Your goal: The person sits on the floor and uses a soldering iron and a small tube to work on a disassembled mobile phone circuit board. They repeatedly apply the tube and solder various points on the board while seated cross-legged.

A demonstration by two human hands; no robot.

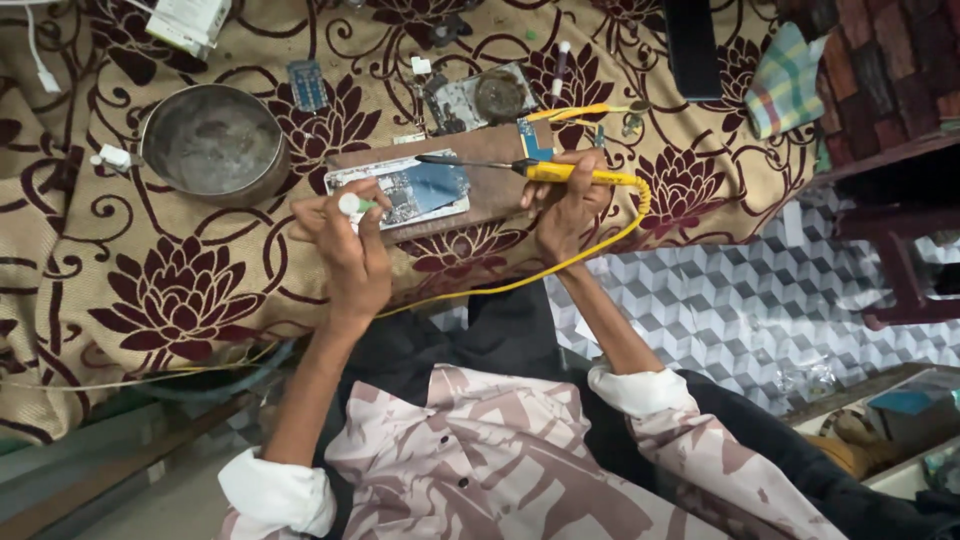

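An opened phone [405, 190] with its circuit board showing lies on a brown wooden board [490, 195]. My left hand [345, 245] pinches a small white tube with a green tip [352, 205] just left of the phone. My right hand [568, 205] grips a yellow-handled soldering iron [560, 172]. Its dark tip points left and hovers over the phone's upper edge. The iron's yellow cord [560, 268] loops down past my right wrist.
A round metal bowl [215, 145] sits left of the board on the floral cloth [150, 290]. Behind the board lie a circuit board with a round part [480, 100], a small blue board [307, 85], a white charger [190, 22] and yellow tweezers [580, 112]. A checked cloth [790, 80] lies at right.
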